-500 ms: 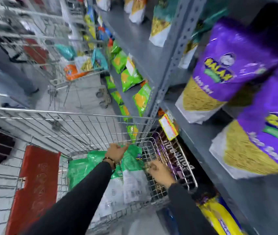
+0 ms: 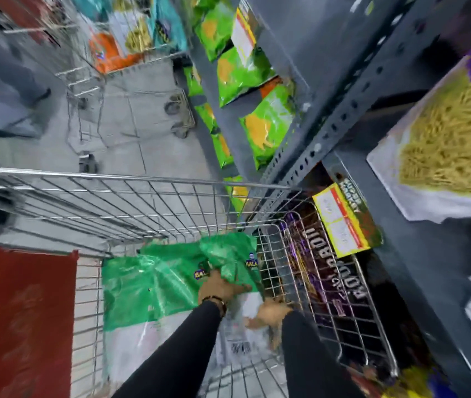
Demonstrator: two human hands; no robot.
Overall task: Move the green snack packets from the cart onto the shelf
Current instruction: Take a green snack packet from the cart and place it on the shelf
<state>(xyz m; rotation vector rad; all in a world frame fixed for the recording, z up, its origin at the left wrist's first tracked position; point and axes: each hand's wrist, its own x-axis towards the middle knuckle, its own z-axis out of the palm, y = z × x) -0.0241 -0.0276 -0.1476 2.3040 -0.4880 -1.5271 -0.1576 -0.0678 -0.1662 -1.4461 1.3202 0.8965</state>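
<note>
Several green snack packets [image 2: 154,280] with white lower halves lie in the wire cart [image 2: 131,179] below me. My left hand [image 2: 218,287] rests on the top packet [image 2: 230,255] near the cart's right wall, fingers closed on its green part. My right hand [image 2: 270,311] is lower, at the white end of the same packet beside the cart's wire side; whether it grips is unclear. Both arms wear black sleeves. The grey metal shelf [image 2: 309,90] rises on the right.
Lime-green packets [image 2: 267,126] fill the farther shelf bays. Purple packets of yellow noodles [image 2: 447,145] sit on the near shelf at right. A yellow price tag [image 2: 343,219] hangs over purple packs below. A second cart [image 2: 131,64] stands ahead. A red panel [image 2: 19,320] is left.
My view has tilted downward toward the cart. My left hand has settled onto the top green packet and my right hand has moved from the cart's wire side to the packet's white end.
</note>
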